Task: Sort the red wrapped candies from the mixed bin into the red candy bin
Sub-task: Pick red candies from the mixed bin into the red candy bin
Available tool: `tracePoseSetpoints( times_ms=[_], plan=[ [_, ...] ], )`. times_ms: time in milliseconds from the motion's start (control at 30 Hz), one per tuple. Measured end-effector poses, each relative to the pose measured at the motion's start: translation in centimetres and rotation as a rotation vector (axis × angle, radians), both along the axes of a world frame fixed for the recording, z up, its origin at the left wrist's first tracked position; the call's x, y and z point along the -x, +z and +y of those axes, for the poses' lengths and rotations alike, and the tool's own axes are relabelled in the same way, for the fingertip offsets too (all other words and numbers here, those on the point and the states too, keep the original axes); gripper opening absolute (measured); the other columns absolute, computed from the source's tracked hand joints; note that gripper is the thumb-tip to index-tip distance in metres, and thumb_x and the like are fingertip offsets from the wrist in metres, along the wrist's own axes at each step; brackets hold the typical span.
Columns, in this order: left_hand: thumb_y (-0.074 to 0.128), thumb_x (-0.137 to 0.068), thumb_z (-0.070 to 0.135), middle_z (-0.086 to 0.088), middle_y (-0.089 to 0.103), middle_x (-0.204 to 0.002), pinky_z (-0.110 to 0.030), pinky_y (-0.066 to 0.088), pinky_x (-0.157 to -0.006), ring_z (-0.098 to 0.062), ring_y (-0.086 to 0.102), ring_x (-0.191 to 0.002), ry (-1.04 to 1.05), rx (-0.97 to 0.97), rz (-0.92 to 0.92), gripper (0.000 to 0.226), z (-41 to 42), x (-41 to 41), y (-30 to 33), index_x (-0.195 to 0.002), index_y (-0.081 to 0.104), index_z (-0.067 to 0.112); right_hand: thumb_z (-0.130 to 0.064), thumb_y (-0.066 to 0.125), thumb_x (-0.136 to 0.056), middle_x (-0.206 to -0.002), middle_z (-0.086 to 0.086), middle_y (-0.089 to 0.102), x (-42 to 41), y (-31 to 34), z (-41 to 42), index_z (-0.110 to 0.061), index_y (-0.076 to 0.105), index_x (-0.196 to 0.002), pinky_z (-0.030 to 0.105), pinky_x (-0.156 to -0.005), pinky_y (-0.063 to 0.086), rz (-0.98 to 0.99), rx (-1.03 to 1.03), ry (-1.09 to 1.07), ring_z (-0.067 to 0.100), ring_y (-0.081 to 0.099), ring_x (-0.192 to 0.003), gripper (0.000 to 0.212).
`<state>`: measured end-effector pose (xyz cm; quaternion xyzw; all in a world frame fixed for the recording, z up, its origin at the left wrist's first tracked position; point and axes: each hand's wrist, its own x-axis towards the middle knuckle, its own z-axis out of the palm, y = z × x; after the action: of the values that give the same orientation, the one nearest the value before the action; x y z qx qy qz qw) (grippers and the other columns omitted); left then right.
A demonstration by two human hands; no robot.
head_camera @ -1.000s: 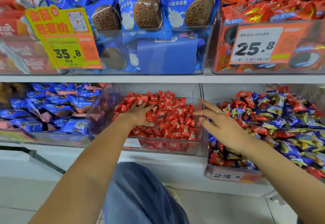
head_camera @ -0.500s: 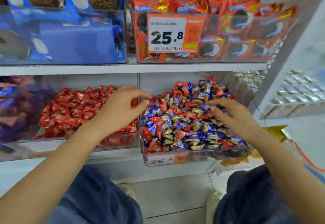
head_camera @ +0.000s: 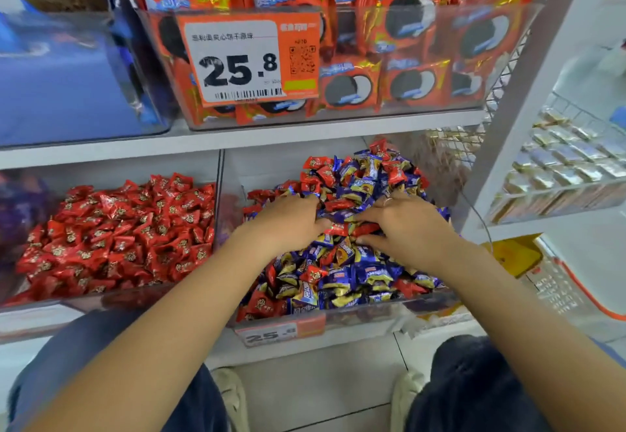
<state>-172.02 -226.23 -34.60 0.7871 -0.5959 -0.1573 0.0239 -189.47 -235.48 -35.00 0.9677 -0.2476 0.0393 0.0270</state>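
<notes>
The mixed bin [head_camera: 342, 318] is a clear tub on the lower shelf, heaped with red, blue and gold wrapped candies. Both of my hands lie on top of that heap. My left hand [head_camera: 288, 221] curls its fingers into the pile, with thumb and fingertips closing on a red candy [head_camera: 339, 229]. My right hand [head_camera: 410, 228] pinches another red candy [head_camera: 368, 228] between forefinger and thumb. Several more red candies [head_camera: 316, 274] show among the blue ones. Left of it, past a clear divider, the red candy bin [head_camera: 50, 308] holds only red wrapped candies [head_camera: 128, 228].
On the shelf above stands a clear tub of orange cookie packs [head_camera: 423, 69] with a 25.8 price tag [head_camera: 244, 62], and blue packs [head_camera: 67, 92] sit to its left. A white upright [head_camera: 528, 99] and a wire rack [head_camera: 569, 164] stand at the right. My knees are below the shelf.
My view has swung right and closer to the mixed bin. Both hands left the red candy bin's side, came together on the mixed heap, and now close on red candies.
</notes>
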Motion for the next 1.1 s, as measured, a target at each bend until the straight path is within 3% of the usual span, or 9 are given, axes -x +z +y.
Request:
tracePoseSetpoints(
  times_ms=[133,300,400,567,700,833,900,1000,1100],
  plan=[
    [0.049,-0.084,0.068,-0.008,0.038,-0.149,-0.035,0.036,-0.102,-0.027,0.04,-0.133,0.039,-0.023,0.036,0.088,-0.8,1.5,-0.7,-0.149,0.022,0.016,-0.047,0.051,-0.092,-0.108,-0.006,0.067,-0.3,-0.4,-0.5,-0.036,0.06,-0.12,0.028,-0.083,0.043,-0.046,-0.009,0.03,0.016,0.055,-0.107,0.032],
    [0.06,-0.089,0.045,-0.003,0.06,-0.113,-0.03,0.038,-0.078,-0.021,0.054,-0.102,0.048,0.158,0.047,0.039,-0.2,1.1,-1.3,-0.119,0.056,0.02,-0.03,0.06,-0.089,-0.084,-0.003,0.065,0.4,0.4,-0.7,-0.021,0.063,-0.1,0.027,-0.069,0.046,-0.336,-0.248,-0.038,0.015,0.057,-0.078,0.015],
    [0.064,-0.089,0.036,-0.002,0.061,-0.109,-0.029,0.035,-0.075,-0.018,0.052,-0.096,0.059,0.158,0.098,0.031,-0.1,0.9,-1.0,-0.116,0.057,0.022,-0.016,0.064,-0.082,-0.071,-0.01,0.056,1.2,1.3,-1.6,-0.021,0.056,-0.087,0.021,-0.057,0.038,-0.496,-0.423,-0.168,0.008,0.053,-0.061,0.011],
    [0.062,-0.09,0.028,0.012,0.044,-0.069,-0.03,0.028,-0.06,-0.011,0.043,-0.064,0.142,0.214,0.113,0.018,0.1,-0.1,0.4,-0.105,0.054,0.022,-0.011,0.058,-0.084,-0.07,-0.002,0.057,1.6,1.4,-3.1,-0.018,0.046,-0.088,0.028,-0.059,0.04,-0.539,-0.467,-0.27,0.014,0.052,-0.061,0.014],
    [0.054,-0.088,0.009,0.004,0.056,-0.076,-0.028,0.028,-0.053,-0.015,0.047,-0.065,0.246,0.253,0.135,0.018,0.4,-1.1,1.5,-0.098,0.046,0.022,-0.007,0.047,-0.088,-0.077,0.006,0.06,-0.8,1.0,-3.2,-0.017,0.043,-0.093,0.044,-0.065,0.045,-0.527,-0.515,-0.24,0.026,0.054,-0.065,0.012],
    [0.048,-0.086,0.003,0.006,0.044,-0.07,-0.027,0.026,-0.05,-0.013,0.041,-0.063,0.28,0.178,0.124,0.019,0.0,-1.7,1.3,-0.096,0.043,0.018,-0.029,0.05,-0.089,-0.074,-0.003,0.054,-4.3,0.5,-2.2,-0.026,0.052,-0.096,0.028,-0.051,0.034,-0.363,-0.367,-0.166,0.019,0.05,-0.064,0.008],
    [0.055,-0.09,0.012,0.007,0.045,-0.072,-0.028,0.027,-0.052,-0.015,0.043,-0.067,0.266,0.186,0.11,0.014,-0.1,-1.9,0.7,-0.089,0.043,0.019,-0.038,0.051,-0.09,-0.092,-0.003,0.054,-5.4,0.0,-1.8,-0.029,0.061,-0.105,0.025,-0.055,0.037,-0.231,-0.247,-0.124,0.018,0.055,-0.072,0.02],
    [0.058,-0.091,0.041,0.006,0.044,-0.068,-0.027,0.024,-0.05,-0.01,0.038,-0.06,0.252,0.23,0.07,0.032,0.2,-2.1,0.4,-0.075,0.039,0.02,-0.035,0.049,-0.093,-0.121,0.004,0.051,-6.2,-0.8,-1.5,-0.03,0.059,-0.122,0.031,-0.07,0.05,-0.049,-0.241,-0.052,0.025,0.061,-0.096,0.032],
    [0.05,-0.092,0.051,0.004,0.041,-0.06,-0.03,0.023,-0.049,-0.01,0.036,-0.055,0.261,0.248,0.05,0.043,0.3,-1.8,0.3,-0.066,0.037,0.02,-0.028,0.047,-0.094,-0.116,0.005,0.054,-6.0,-0.8,-1.3,-0.025,0.062,-0.114,0.034,-0.069,0.05,-0.012,-0.19,-0.028,0.027,0.06,-0.093,0.025]
  ],
)
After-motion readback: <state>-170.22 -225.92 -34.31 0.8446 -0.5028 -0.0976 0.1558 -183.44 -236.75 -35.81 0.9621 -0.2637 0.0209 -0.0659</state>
